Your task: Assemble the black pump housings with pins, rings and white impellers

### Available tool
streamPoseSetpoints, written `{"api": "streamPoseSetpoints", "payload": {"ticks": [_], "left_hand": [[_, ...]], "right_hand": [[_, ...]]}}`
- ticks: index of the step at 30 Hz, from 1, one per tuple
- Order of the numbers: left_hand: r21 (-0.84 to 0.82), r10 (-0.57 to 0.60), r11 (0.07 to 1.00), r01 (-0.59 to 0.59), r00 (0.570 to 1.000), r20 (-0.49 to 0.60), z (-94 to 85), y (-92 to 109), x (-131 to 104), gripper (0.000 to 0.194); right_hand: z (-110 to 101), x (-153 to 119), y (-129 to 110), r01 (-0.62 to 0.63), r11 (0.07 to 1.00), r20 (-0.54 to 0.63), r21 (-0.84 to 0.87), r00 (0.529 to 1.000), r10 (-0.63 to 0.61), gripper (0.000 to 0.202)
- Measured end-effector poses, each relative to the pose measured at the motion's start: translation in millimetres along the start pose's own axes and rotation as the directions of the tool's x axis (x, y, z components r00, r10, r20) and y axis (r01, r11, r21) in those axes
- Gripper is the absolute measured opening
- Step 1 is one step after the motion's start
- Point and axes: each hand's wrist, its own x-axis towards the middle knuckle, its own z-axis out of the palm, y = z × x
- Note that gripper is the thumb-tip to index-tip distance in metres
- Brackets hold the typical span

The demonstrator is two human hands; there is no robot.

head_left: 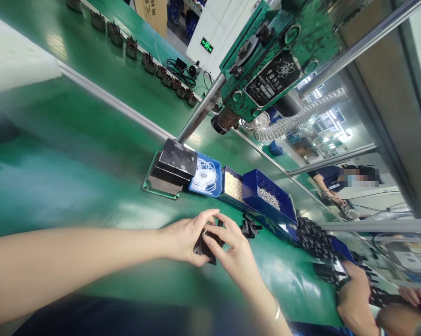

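A: Grip state?
B: Both hands closed on the black moulded part (205, 248); left hand (187, 240) cups it from the side, right hand (236, 240) pinches with thumb and fingertips; no spare opening on either.
A: Position?
B: Just above the green bench, between the hands, short of the bins.
A: Handling?
B: My read: light, stiff, probably plastic; smooth faces, so may slip under dry fingers; thin edges likely the fragile bit; hold by the outer side walls, keep thumbs off the edges.
A: Orientation?
B: One corner points down toward the lower edge of view, another bit stands up by the right fingers; visible extent runs roughly upper right to lower left; fingers hide most of it, so can't confirm the long axis.
A: Beyond it?
B: Loose black pieces (251, 227) on the bench just past the right hand; then the blue bin (249, 186) with metal pins (269, 198), pale small parts (233, 185) beside it, white tubing (205, 175) coiled in the next tray; black block (177, 161) on the press base; green hand press (269, 77) head overhead; motor stators, by the look, (131, 47) lined up farthest back.
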Motion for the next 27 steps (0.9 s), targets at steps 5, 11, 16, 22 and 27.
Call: {"api": "streamPoseSetpoints", "payload": {"ticks": [5,11,16,22,27], "left_hand": [[-0.004,0.004,1.000,-0.004,1.000,0.000,-0.3,-1.2,0.5,0.110],[-0.012,0.006,1.000,-0.006,1.000,0.009,-2.2,1.8,1.0,0.108],[-0.006,-0.003,1.000,0.003,1.000,0.014,-3.4,2.6,1.7,0.108],[-0.009,-0.009,1.000,0.009,1.000,0.006,-2.9,2.7,1.5,0.108],[0.005,-0.001,1.000,0.001,1.000,0.007,-4.7,4.1,1.2,0.109]], "right_hand": [[-2.5,0.0,0.3,-0.001,0.999,-0.001,0.043,1.000,0.001,0.020],[-0.2,4.4,-8.2,0.009,0.996,-0.090,0.087,0.996,-0.001,0.016],[1.5,6.9,-8.1,0.028,0.997,-0.132,0.072,0.991,-0.019,0.010],[5.0,-0.6,-5.7,0.035,0.999,-0.165,0.029,0.986,-0.030,0.005],[14.6,-6.3,-12.7,0.132,0.987,-0.268,-0.087,0.952,-0.151,0.008]]}}
